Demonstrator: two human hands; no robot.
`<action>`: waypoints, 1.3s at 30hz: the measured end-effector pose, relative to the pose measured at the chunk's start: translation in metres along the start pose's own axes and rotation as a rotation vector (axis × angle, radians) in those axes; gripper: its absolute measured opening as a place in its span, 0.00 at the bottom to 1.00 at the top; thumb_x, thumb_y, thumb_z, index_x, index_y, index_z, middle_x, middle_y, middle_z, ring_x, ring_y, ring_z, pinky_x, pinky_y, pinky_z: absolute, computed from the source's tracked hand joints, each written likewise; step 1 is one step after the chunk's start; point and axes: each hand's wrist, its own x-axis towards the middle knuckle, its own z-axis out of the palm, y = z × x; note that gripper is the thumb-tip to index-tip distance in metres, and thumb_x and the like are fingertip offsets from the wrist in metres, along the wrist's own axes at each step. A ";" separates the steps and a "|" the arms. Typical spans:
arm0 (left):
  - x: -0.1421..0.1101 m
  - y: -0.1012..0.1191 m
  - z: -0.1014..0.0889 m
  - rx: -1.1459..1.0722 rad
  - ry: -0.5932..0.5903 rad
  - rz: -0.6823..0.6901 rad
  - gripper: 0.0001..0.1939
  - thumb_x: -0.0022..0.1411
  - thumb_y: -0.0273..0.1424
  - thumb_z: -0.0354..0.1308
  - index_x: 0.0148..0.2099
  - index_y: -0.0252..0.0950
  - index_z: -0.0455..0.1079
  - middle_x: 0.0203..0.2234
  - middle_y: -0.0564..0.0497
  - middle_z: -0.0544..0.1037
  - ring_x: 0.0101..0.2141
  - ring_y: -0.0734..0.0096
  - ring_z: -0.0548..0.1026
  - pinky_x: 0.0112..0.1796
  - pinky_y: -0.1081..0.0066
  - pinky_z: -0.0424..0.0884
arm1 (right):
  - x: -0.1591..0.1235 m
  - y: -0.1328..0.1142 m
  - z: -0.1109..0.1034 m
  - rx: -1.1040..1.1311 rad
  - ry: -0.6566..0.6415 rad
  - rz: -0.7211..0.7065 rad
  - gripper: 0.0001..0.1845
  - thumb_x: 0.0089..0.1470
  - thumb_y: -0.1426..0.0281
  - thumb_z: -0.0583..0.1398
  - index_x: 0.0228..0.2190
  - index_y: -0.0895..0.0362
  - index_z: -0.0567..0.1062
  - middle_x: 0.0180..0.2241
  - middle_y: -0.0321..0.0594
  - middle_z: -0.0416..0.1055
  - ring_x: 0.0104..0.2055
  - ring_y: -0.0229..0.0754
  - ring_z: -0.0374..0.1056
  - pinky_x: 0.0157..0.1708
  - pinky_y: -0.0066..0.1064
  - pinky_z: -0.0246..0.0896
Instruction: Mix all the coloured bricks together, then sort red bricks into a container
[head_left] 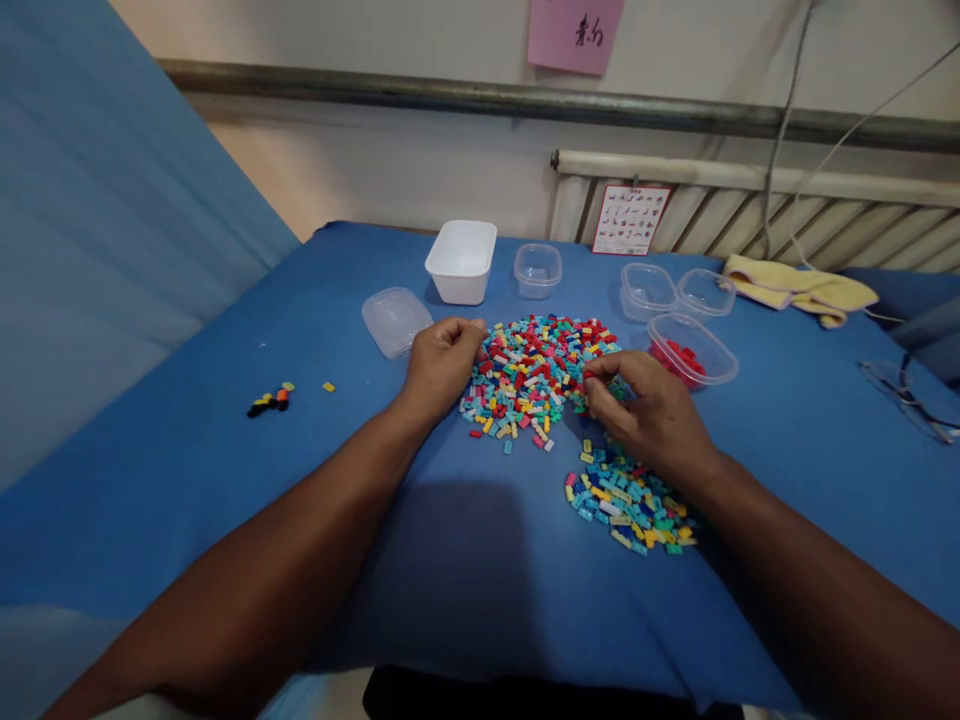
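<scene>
A wide heap of small toy building bricks in mixed colours lies on the blue cloth. My left hand rests at the heap's left edge, its fingers drawn together; whatever may be in them is hidden. Over the heap's right side, my right hand pinches a red brick between thumb and forefinger. Below that hand spreads a second, smaller pile of bricks, mostly turquoise, yellow and green. Just beyond the right hand, a clear plastic tub holds red bricks.
A white tub, a clear tub and a clear lid stand behind the heap. Two more clear containers sit back right, near a yellow cloth. Glasses lie far right; several loose bricks lie left.
</scene>
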 end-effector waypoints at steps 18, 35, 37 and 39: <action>0.002 0.007 -0.003 0.037 0.014 -0.027 0.18 0.66 0.46 0.66 0.32 0.37 0.78 0.23 0.53 0.76 0.22 0.74 0.66 0.24 0.72 0.60 | -0.008 0.070 -0.075 -0.234 0.368 0.321 0.12 0.63 0.63 0.65 0.45 0.53 0.83 0.41 0.44 0.85 0.42 0.52 0.81 0.48 0.46 0.75; 0.000 0.009 -0.001 0.032 0.006 -0.038 0.17 0.66 0.46 0.66 0.33 0.37 0.77 0.23 0.53 0.76 0.21 0.75 0.65 0.23 0.72 0.59 | -0.008 0.056 -0.073 -0.351 0.243 0.109 0.10 0.70 0.65 0.63 0.46 0.51 0.85 0.43 0.51 0.84 0.46 0.59 0.78 0.52 0.55 0.72; 0.001 0.008 -0.001 0.031 0.001 -0.031 0.18 0.65 0.46 0.66 0.33 0.37 0.77 0.23 0.53 0.76 0.21 0.75 0.64 0.23 0.72 0.58 | -0.007 0.034 -0.063 -0.234 0.151 0.047 0.10 0.71 0.66 0.62 0.48 0.48 0.84 0.44 0.46 0.84 0.44 0.56 0.79 0.48 0.51 0.74; 0.000 0.007 -0.001 0.037 0.001 -0.028 0.16 0.65 0.45 0.65 0.33 0.37 0.78 0.23 0.53 0.77 0.21 0.74 0.64 0.23 0.72 0.59 | -0.007 0.015 -0.049 -0.112 -0.052 -0.071 0.12 0.72 0.68 0.62 0.51 0.47 0.83 0.43 0.42 0.85 0.43 0.51 0.80 0.45 0.46 0.76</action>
